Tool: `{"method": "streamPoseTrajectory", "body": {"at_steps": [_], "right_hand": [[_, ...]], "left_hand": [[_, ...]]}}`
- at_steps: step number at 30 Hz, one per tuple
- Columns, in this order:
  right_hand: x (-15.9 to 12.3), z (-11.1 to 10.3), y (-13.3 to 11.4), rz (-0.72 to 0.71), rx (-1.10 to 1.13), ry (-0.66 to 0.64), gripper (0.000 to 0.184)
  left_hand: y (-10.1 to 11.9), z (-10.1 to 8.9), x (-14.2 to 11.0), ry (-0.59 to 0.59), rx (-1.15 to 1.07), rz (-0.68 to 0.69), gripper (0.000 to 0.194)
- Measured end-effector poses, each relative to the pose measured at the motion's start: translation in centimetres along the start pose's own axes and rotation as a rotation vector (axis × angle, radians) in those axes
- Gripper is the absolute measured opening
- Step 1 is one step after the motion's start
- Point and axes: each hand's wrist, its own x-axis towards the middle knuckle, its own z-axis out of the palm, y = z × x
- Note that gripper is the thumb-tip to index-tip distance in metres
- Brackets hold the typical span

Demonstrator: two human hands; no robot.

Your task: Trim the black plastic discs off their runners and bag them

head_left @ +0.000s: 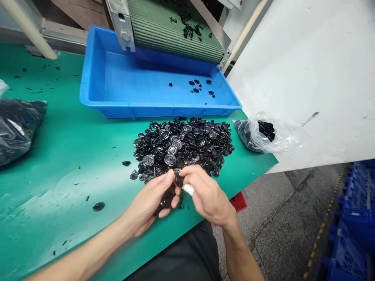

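A heap of small round black plastic parts (187, 144) lies on the green tabletop, in front of my hands. My left hand (158, 195) is curled with several black discs in its palm and fingers. Between its thumb and the fingertips of my right hand is a round black disc (179, 180), which both hands grip. White tape or cloth wraps one finger of my right hand (202, 191). Part of the disc is hidden by the fingers. Close to the left hand, a single black disc (99, 206) lies flat on the green surface.
A blue tray (117, 111) with a few black parts stands behind the heap, below a green conveyor belt (175, 39) carrying more. Plastic bags of black parts lie left (17, 128) and right (254, 134). Blue crates (356, 207) stand on the floor at right.
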Motion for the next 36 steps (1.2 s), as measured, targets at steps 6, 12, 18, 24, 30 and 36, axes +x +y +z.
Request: {"method": "streamPoseTrajectory", "body": {"at_steps": [6, 12, 18, 24, 30, 36], "right_hand": [[-1.1, 1.5, -0.4, 0.037, 0.109, 0.092, 0.025], [-1.6, 3.1, -0.1, 0.232, 0.163, 0.261, 0.029], [-1.5, 3.8, 0.3, 0.187, 0.125, 0.201, 0.03], [-1.3, 4.5, -0.4, 0.338, 0.231, 0.241, 0.022], [-2.0, 3.6, 0.7, 0.332, 0.118, 0.164, 0.041], [-0.1, 3.9, 0.3, 0.296, -0.281, 0.058, 0.036]], "left_hand": [[-0.3, 0.4, -0.4, 0.016, 0.107, 0.04, 0.039], [-1.0, 0.3, -0.4, 0.028, 0.283, 0.118, 0.039], [-1.6, 0.3, -0.7, 0.125, 0.504, 0.216, 0.042], [-1.5, 0.3, -1.1, 0.134, 0.52, 0.231, 0.044], [-0.9, -1.2, -1.8, 0.059, 0.212, 0.071, 0.038], [1.0, -3.1, -2.6, 0.115, -0.143, 0.121, 0.017]]}}
